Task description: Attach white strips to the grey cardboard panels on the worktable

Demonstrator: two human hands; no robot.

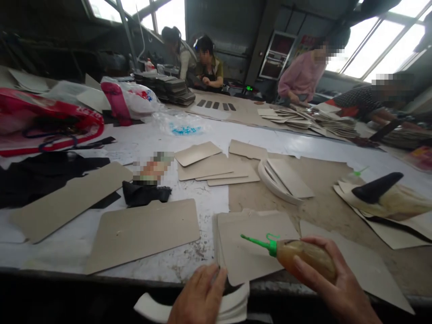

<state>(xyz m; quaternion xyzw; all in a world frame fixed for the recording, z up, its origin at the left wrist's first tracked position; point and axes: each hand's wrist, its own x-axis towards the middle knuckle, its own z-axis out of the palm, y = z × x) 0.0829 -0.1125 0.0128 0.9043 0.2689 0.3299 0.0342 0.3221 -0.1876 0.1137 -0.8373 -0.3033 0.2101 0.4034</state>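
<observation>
On the table (216, 198), a pile of panels (258, 258) lies before the left hand (200, 292), a lone panel (145, 234) to the pile's left, spread panels (219, 166) behind. The bottle (305, 256) in the right hand (340, 274) is above the pile's right edge; curved strips (234, 306) sit at the table's near edge, seemingly under the left hand.

The left fingers (217, 289) hide part of the curved white strips (238, 303); the right fingers (312, 274) cover part of the bottle (292, 254). The picture's left edge cuts off a red bag (91, 119).
</observation>
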